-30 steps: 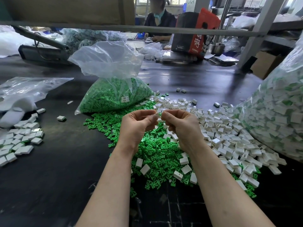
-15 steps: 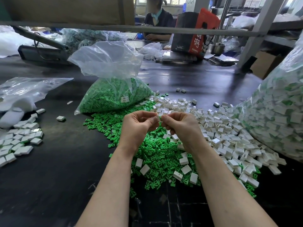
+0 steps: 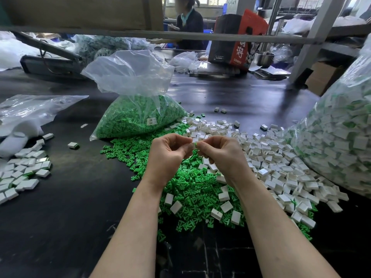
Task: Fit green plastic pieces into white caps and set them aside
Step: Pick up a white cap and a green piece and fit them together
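Both hands meet above the middle of the black table. My left hand (image 3: 167,152) pinches a small white cap (image 3: 193,145) at its fingertips. My right hand (image 3: 221,155) pinches a green plastic piece (image 3: 196,145) pressed against that cap; most of both parts is hidden by fingers. Under the hands lies a heap of loose green pieces (image 3: 186,187). To its right spreads a pile of empty white caps (image 3: 267,157). At the left edge lies a group of finished caps (image 3: 22,173).
An open clear bag of green pieces (image 3: 138,115) stands behind the heap. A large clear bag of white caps (image 3: 339,141) fills the right side. Crumpled plastic bags (image 3: 24,115) lie far left. A metal rail (image 3: 180,36) crosses above; a person sits beyond it.
The two hands have drawn closer together, fingertips now touching with the cap and green piece between them. The piles have not moved.
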Tool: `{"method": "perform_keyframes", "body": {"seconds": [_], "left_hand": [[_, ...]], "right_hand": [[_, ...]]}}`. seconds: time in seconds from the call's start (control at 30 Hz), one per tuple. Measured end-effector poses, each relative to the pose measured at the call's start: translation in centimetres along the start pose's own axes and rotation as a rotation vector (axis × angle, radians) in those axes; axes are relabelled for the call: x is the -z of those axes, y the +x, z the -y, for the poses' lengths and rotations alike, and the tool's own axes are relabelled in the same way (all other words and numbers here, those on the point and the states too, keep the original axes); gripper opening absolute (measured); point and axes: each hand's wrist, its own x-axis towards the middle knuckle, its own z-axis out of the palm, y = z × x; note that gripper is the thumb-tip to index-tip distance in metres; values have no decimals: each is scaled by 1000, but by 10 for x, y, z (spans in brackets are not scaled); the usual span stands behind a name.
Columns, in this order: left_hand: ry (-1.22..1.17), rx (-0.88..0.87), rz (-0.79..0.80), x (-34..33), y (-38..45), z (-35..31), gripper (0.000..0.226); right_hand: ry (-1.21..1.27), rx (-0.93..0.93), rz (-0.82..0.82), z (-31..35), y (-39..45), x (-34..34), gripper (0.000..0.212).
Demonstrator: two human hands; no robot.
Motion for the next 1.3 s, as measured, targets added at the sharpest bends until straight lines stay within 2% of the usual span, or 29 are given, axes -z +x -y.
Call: {"method": "perform_keyframes", "body": {"seconds": [0.3, 0.67, 1.0, 1.13, 1.3], "left_hand": [[61, -18, 15, 1, 1, 1, 18], [117, -56, -12, -2, 2, 4, 15], [115, -77, -45, -8, 5, 9, 12], [12, -2, -62, -7, 5, 8, 11], [-219, 137, -61, -8, 5, 6, 8]], "right_hand": [[-37, 6, 30, 0, -1, 1, 6], [-69, 17, -8, 2, -3, -1, 8], [312, -257, -69, 2, -1, -4, 11], [359, -244, -103, 2, 0, 0, 3], [270, -166, -92, 3, -1, 0, 11]]}}
